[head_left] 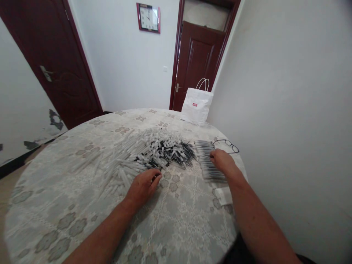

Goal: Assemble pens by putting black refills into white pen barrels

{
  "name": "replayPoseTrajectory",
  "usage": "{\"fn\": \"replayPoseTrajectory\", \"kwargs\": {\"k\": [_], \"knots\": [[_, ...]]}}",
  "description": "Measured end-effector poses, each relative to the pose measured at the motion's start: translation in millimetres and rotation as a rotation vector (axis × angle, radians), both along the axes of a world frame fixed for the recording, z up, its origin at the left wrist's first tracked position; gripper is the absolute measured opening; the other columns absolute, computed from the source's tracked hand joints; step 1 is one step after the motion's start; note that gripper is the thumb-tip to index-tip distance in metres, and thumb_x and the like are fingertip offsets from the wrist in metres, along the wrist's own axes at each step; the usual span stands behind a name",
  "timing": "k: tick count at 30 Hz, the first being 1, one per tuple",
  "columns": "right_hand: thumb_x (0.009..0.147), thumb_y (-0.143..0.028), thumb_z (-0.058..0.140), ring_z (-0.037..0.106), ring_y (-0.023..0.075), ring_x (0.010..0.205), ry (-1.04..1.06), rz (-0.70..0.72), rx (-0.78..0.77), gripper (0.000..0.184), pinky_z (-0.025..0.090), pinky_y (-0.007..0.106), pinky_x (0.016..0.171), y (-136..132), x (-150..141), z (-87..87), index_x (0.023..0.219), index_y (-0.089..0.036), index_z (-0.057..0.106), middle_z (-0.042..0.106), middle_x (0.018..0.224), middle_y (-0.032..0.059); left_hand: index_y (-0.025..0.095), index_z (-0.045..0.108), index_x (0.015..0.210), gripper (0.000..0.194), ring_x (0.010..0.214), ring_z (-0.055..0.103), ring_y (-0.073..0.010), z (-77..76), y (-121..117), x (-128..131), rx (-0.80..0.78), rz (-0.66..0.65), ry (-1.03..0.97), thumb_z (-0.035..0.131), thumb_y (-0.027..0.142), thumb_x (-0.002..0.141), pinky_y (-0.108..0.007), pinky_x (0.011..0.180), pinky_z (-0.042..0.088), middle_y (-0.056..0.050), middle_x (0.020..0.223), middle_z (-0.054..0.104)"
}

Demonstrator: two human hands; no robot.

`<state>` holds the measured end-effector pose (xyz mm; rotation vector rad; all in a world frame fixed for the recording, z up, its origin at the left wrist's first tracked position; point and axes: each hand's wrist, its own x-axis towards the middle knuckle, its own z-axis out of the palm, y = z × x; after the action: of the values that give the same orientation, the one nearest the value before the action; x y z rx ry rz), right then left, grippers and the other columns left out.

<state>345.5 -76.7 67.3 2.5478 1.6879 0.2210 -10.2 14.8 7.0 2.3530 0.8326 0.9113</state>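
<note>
A loose heap of pen parts (148,146) covers the middle of the table: clear tubes on the left, white pieces and thin dark refills on the right. My left hand (144,185) is at the near edge of this heap, with its fingers curled and the thumb close to the index finger; anything between them is too small to make out. To the right, clear pens with dark cores lie side by side in a neat row (205,157). Over the right part of that row is my right hand (221,160), its fingers pinched together and hiding whatever they grip.
A pair of glasses (232,146) lies beyond the row, near the table's right edge. A small white piece (224,196) sits by my right forearm. The white paper bag (197,104) stands at the back. A patterned cloth (176,223) covers the round table, close to the right wall.
</note>
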Motion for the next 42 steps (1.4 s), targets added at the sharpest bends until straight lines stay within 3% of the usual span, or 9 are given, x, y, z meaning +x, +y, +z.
{"fn": "replayPoseTrajectory", "kwargs": {"k": [3, 8, 19, 23, 29, 35, 39, 42], "knots": [[0.094, -0.023, 0.054, 0.064, 0.0250, 0.101, -0.029, -0.049, -0.019, 0.024, 0.044, 0.029, 0.078, 0.5, 21.9, -6.3, 0.104, -0.018, 0.075, 0.069, 0.107, 0.0145, 0.022, 0.069, 0.096, 0.021, 0.080, 0.067, -0.0219, -3.5, 0.5, -0.1, 0.042, -0.013, 0.063, 0.051, 0.033, 0.094, -0.031, 0.075, 0.047, -0.007, 0.088, 0.072], [0.097, -0.022, 0.048, 0.060, 0.0253, 0.108, -0.059, -0.064, -0.040, 0.029, 0.044, 0.031, 0.084, 6.9, 34.5, -16.4, 0.111, -0.017, 0.073, 0.066, 0.113, 0.0168, 0.021, 0.069, 0.099, 0.022, 0.081, 0.067, -0.0216, -5.8, 2.1, -0.7, 0.071, -0.015, 0.088, 0.050, 0.032, 0.095, -0.031, 0.076, 0.047, -0.007, 0.088, 0.072], [0.098, -0.022, 0.046, 0.060, 0.0264, 0.109, -0.062, -0.059, -0.037, 0.029, 0.044, 0.032, 0.084, 16.7, 26.5, -20.2, 0.114, -0.017, 0.070, 0.066, 0.114, 0.0164, 0.021, 0.067, 0.100, 0.022, 0.083, 0.068, -0.0208, -3.7, 4.7, -3.8, 0.096, 0.046, 0.138, 0.048, 0.033, 0.097, -0.030, 0.076, 0.047, -0.006, 0.092, 0.073], [0.099, -0.028, 0.046, 0.062, 0.0249, 0.108, -0.036, -0.029, -0.029, 0.030, 0.043, 0.030, 0.084, 18.8, 3.8, -11.3, 0.115, -0.021, 0.070, 0.068, 0.115, 0.0138, 0.019, 0.066, 0.100, 0.024, 0.085, 0.068, -0.0214, -1.8, 3.5, -4.6, 0.115, 0.077, 0.156, 0.047, 0.033, 0.098, -0.031, 0.078, 0.047, -0.007, 0.093, 0.073], [0.094, -0.033, 0.054, 0.065, 0.0241, 0.100, 0.093, 0.125, -0.041, 0.025, 0.042, 0.030, 0.080, 30.1, -60.7, -4.3, 0.110, -0.024, 0.071, 0.072, 0.108, 0.0107, 0.020, 0.066, 0.099, 0.023, 0.084, 0.067, -0.0209, -2.6, 2.4, -4.1, 0.118, 0.086, 0.149, 0.047, 0.032, 0.097, -0.031, 0.077, 0.047, -0.006, 0.092, 0.072], [0.098, -0.032, 0.051, 0.063, 0.0214, 0.099, 0.114, 0.115, 0.147, 0.020, 0.041, 0.028, 0.080, 42.0, -112.9, -31.0, 0.109, -0.021, 0.064, 0.067, 0.109, 0.0095, 0.020, 0.065, 0.102, 0.019, 0.085, 0.066, -0.0212, -2.2, 4.7, -9.3, 0.165, 0.181, 0.188, 0.049, 0.028, 0.096, -0.031, 0.077, 0.046, -0.006, 0.095, 0.072], [0.097, -0.030, 0.053, 0.061, 0.0207, 0.101, 0.109, 0.179, 0.172, 0.016, 0.041, 0.027, 0.080, 42.4, -126.7, -51.5, 0.106, -0.021, 0.063, 0.064, 0.108, 0.0079, 0.021, 0.064, 0.102, 0.017, 0.094, 0.065, -0.0233, 0.9, 10.6, -15.1, 0.207, 0.297, 0.229, 0.050, 0.027, 0.096, -0.032, 0.082, 0.047, -0.008, 0.099, 0.071], [0.097, -0.030, 0.054, 0.060, 0.0208, 0.100, 0.084, 0.229, 0.176, 0.015, 0.040, 0.027, 0.080, 39.8, -128.1, -57.5, 0.104, -0.021, 0.063, 0.063, 0.106, 0.0070, 0.020, 0.064, 0.105, 0.018, 0.098, 0.063, -0.0244, 2.8, 15.1, -19.1, 0.214, 0.348, 0.237, 0.050, 0.026, 0.095, -0.034, 0.086, 0.047, -0.008, 0.101, 0.071]]}}
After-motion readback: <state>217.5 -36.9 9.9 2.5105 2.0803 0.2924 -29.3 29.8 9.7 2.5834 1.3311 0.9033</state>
